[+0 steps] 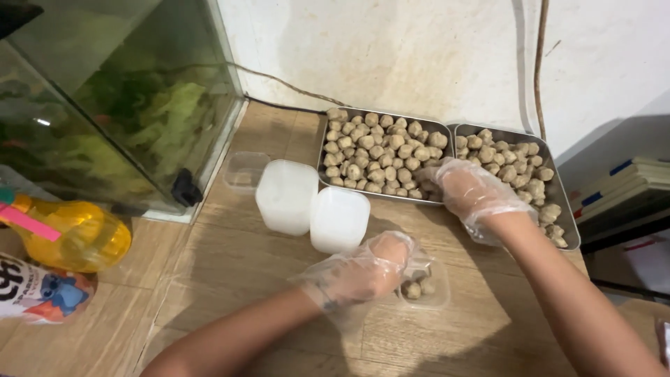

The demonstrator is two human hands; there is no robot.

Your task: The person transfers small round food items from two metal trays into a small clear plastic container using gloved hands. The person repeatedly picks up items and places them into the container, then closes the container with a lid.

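- Gripped at its near rim by the gloved left hand [363,274] was a small clear plastic tub [426,285], set on the wooden table [230,279] and holding a few round, beige, rough-skinned balls [413,290].
- Balls in the left steel tray [322,155] were being pinched by the gloved right hand [469,192]; what was caught could not be told.
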